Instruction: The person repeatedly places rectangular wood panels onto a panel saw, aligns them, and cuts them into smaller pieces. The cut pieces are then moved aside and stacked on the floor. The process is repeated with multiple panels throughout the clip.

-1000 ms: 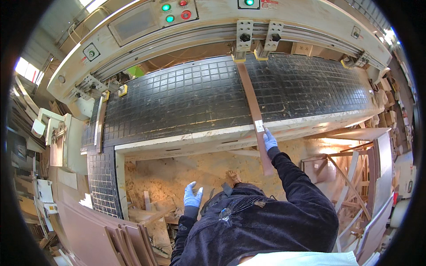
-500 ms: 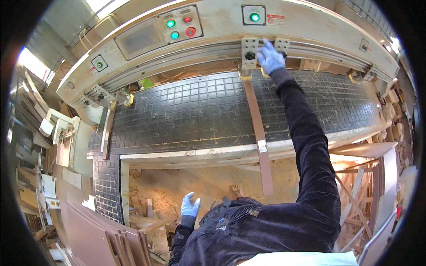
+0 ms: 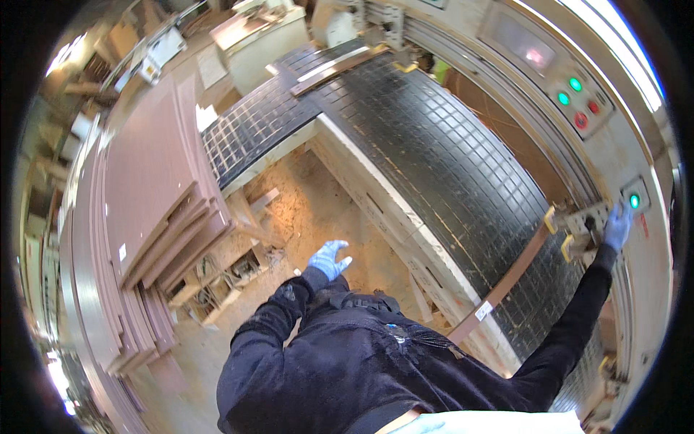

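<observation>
My left hand (image 3: 330, 259), in a blue glove, hovers in front of my body with its fingers apart and nothing in it. My right arm stretches far to the right, and the gloved right hand (image 3: 618, 226) is at the machine's rail beside a black knob (image 3: 591, 224). Its fingers extend toward a lit green button (image 3: 634, 201); whether they touch anything is unclear. A narrow brown board (image 3: 515, 278) with a white label lies across the black gridded machine table (image 3: 405, 137). One end reaches the yellow-tipped stop (image 3: 552, 219), while the other overhangs the front edge.
Brown panels (image 3: 148, 188) are stacked at the left. Another strip (image 3: 336, 71) lies at the table's far end. A control panel (image 3: 578, 101) with lit buttons is on the machine's beam. Sawdust and wood offcuts (image 3: 264, 201) cover the floor inside the table's corner.
The view has turned to the left, bringing the stacked panels further into sight. My right hand has stayed by the stops and now points toward the green button. The left hand remains raised and empty.
</observation>
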`<action>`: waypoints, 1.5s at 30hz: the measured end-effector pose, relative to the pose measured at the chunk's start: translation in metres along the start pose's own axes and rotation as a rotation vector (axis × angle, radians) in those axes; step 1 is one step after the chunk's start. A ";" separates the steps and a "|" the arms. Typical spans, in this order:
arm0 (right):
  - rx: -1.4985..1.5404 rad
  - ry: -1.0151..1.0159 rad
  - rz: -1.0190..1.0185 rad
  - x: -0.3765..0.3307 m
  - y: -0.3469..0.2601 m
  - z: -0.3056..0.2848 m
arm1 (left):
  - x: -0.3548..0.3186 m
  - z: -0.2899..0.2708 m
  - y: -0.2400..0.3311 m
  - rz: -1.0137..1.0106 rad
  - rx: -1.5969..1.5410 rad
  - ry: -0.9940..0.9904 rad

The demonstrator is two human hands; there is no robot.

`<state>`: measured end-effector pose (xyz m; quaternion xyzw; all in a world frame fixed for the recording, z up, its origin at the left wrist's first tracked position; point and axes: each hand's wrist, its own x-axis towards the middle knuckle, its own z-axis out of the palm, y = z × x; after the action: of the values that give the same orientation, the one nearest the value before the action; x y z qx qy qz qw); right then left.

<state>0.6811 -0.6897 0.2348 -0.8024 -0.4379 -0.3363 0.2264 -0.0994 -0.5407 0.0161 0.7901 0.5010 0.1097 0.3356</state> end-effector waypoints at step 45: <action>0.464 -0.983 -0.348 -0.068 -0.666 0.362 | 0.467 -0.188 -0.157 0.566 0.190 0.227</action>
<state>0.2092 -0.1466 -0.0130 -0.7101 -0.6797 0.1490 0.1076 -0.0869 -0.0151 -0.0191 0.9087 0.3035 0.2387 0.1585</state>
